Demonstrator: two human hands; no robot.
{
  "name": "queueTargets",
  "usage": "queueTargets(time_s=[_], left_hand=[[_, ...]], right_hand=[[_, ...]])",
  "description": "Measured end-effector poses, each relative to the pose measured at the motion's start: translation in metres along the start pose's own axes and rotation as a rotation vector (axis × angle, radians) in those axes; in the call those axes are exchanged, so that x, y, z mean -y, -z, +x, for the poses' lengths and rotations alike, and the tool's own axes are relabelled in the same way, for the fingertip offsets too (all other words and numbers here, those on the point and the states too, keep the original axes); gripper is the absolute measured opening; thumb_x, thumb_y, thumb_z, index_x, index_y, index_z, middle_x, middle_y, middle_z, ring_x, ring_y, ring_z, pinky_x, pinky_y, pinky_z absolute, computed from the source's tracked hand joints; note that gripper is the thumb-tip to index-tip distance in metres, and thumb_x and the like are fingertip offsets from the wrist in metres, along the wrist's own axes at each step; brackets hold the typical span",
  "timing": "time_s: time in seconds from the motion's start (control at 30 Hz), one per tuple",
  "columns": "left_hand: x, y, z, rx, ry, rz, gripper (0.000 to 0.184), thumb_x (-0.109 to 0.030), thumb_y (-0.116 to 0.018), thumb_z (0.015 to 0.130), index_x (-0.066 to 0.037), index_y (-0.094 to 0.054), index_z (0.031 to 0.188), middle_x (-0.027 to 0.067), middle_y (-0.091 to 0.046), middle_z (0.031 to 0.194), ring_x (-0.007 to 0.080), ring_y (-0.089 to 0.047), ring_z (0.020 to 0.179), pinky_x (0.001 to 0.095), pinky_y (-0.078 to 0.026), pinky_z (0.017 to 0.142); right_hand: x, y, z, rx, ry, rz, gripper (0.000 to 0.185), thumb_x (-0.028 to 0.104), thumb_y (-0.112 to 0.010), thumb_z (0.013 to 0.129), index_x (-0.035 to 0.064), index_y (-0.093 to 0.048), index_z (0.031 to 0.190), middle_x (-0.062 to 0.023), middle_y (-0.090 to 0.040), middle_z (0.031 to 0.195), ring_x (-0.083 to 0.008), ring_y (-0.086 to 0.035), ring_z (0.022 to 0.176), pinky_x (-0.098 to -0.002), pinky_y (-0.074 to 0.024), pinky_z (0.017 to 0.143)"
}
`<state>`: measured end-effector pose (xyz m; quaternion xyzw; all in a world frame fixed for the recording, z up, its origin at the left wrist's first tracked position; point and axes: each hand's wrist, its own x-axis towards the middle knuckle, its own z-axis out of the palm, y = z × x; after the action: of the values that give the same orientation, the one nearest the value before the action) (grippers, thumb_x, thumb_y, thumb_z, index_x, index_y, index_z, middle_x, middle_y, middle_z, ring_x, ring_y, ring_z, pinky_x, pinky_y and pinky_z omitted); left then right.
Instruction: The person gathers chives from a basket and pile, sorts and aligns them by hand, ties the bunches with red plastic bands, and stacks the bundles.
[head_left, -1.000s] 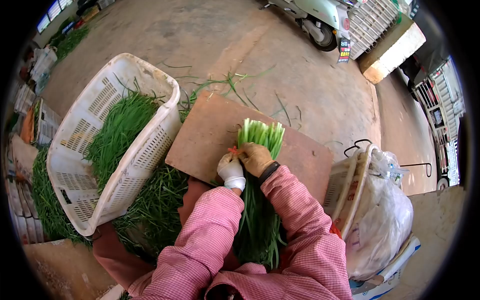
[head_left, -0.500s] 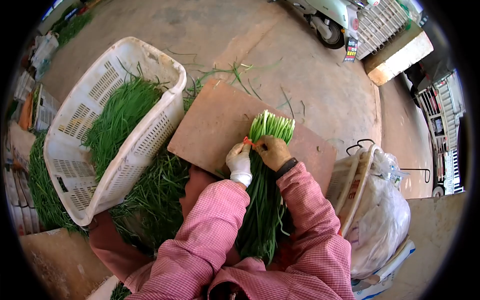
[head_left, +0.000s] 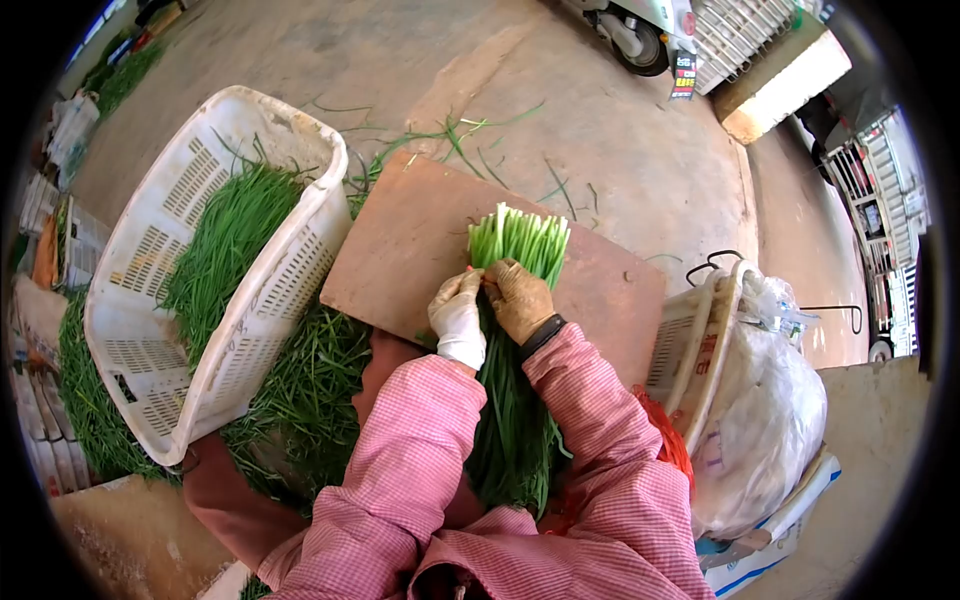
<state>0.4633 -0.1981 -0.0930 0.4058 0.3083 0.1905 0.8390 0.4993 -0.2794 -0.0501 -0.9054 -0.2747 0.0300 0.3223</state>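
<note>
A bunch of green stalks [head_left: 520, 240] lies on the brown board [head_left: 400, 240], its pale cut ends pointing away from me and its leaves hanging toward my lap. My left hand [head_left: 457, 318], in a white glove, is closed at the bunch's left side, pinching a small red tie that is mostly hidden by the fingers. Against the top of the bunch, my right hand [head_left: 519, 300], in a brownish glove, has its fingers closed at the same tie. The fingertips of both hands meet there.
Left of the board stands a white basket [head_left: 265, 300] holding loose greens [head_left: 235, 240]. More greens [head_left: 315, 390] lie below it. At right are a plastic-covered basket [head_left: 760, 430] and red strings [head_left: 665, 435]. A scooter [head_left: 635, 35] is parked beyond.
The view has shifted slightly. The red tie, visible between my hands half a second ago, is now mostly hidden by my fingers. More red strings show by my right sleeve.
</note>
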Motion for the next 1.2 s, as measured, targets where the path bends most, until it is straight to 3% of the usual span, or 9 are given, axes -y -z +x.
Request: queueTargets(time_s=[0.3,0.5,0.67,0.77,0.87,0.97,1.03,1.13,1.2], left_hand=[[-0.014,-0.003,-0.024,0.207,-0.717,0.453,0.008,0.006,-0.062,0.070,0.000,-0.060,0.077,0.0052,-0.056,0.081,0.0131,-0.054,0.074,0.0238,-0.045,0.067],[-0.029,-0.002,-0.017,0.403,-0.882,0.592,0.014,-0.004,-0.067,0.070,-0.004,-0.062,0.082,0.0057,-0.057,0.090,0.0166,-0.053,0.086,0.0281,-0.044,0.076],[-0.011,0.015,0.010,0.201,-0.322,0.527,0.096,-0.042,-0.072,0.062,-0.002,-0.019,0.131,0.0219,-0.022,0.133,0.0308,-0.020,0.124,0.0381,-0.019,0.102],[0.013,0.020,0.003,0.323,-0.273,1.182,0.121,-0.066,-0.066,0.049,0.001,-0.010,0.133,0.0265,-0.016,0.134,0.0379,-0.011,0.127,0.0439,-0.011,0.102],[0.018,0.010,-0.009,0.445,-0.295,1.470,0.116,-0.074,-0.055,0.052,0.006,-0.021,0.129,0.0211,-0.023,0.135,0.0350,-0.012,0.127,0.0450,-0.011,0.102],[0.029,0.016,-0.019,0.425,-0.283,1.289,0.110,-0.073,-0.054,0.055,0.004,-0.025,0.129,0.0206,-0.024,0.134,0.0325,-0.012,0.128,0.0424,-0.012,0.103],[0.048,0.023,-0.022,0.424,-0.240,0.976,0.099,-0.054,-0.069,0.058,-0.001,-0.025,0.130,0.0205,-0.032,0.129,0.0308,-0.032,0.119,0.0388,-0.028,0.097],[0.040,0.011,-0.053,0.351,0.252,0.002,0.077,-0.008,-0.073,0.066,-0.014,-0.028,0.129,0.0069,-0.048,0.110,0.0178,-0.050,0.095,0.0309,-0.044,0.079],[0.020,0.006,-0.070,0.257,0.404,-0.100,0.069,-0.015,-0.073,0.067,-0.013,-0.034,0.124,0.0057,-0.049,0.110,0.0174,-0.051,0.094,0.0332,-0.046,0.077]], right_hand=[[-0.003,-0.040,-0.034,-0.432,-0.195,0.686,0.015,0.005,-0.060,0.070,0.0012,-0.060,0.085,-0.0134,-0.057,0.079,-0.0260,-0.057,0.073,-0.0309,-0.0443,0.065],[-0.002,-0.008,-0.039,-0.336,-0.030,0.333,0.014,0.006,-0.054,0.074,0.0012,-0.061,0.085,-0.0148,-0.057,0.082,-0.0274,-0.056,0.077,-0.0325,-0.0442,0.068],[-0.009,-0.002,-0.060,-0.514,-0.152,1.073,0.015,0.012,-0.054,0.081,0.0035,-0.063,0.090,-0.0131,-0.047,0.116,-0.0256,-0.054,0.094,-0.0305,-0.0431,0.078],[-0.045,0.005,-0.081,-0.594,0.089,0.054,0.019,0.016,-0.053,0.084,0.0022,-0.063,0.091,-0.0078,-0.031,0.133,-0.0204,-0.046,0.108,-0.0291,-0.0355,0.090],[-0.088,-0.022,-0.097,-0.481,-0.425,1.194,0.023,0.023,-0.051,0.086,0.0046,-0.063,0.094,-0.0035,-0.047,0.119,-0.0155,-0.043,0.109,-0.0282,-0.0270,0.096],[-0.076,-0.023,-0.093,-0.487,-0.449,1.213,0.024,0.025,-0.050,0.086,0.0055,-0.061,0.095,-0.0029,-0.054,0.108,-0.0139,-0.045,0.104,-0.0278,-0.0291,0.094],[-0.079,-0.024,-0.089,-0.474,-0.428,1.162,0.025,0.027,-0.050,0.087,0.0057,-0.060,0.096,-0.0017,-0.056,0.102,-0.0124,-0.048,0.097,-0.0262,-0.0339,0.089],[-0.060,-0.001,-0.082,-0.354,-0.490,1.107,0.026,0.026,-0.049,0.087,0.0043,-0.060,0.096,-0.0013,-0.058,0.095,-0.0113,-0.052,0.089,-0.0234,-0.0405,0.080],[-0.050,0.016,-0.076,-0.225,-0.533,1.050,0.025,0.025,-0.048,0.087,0.0039,-0.060,0.096,-0.0017,-0.059,0.095,-0.0111,-0.052,0.088,-0.0233,-0.0404,0.080]])
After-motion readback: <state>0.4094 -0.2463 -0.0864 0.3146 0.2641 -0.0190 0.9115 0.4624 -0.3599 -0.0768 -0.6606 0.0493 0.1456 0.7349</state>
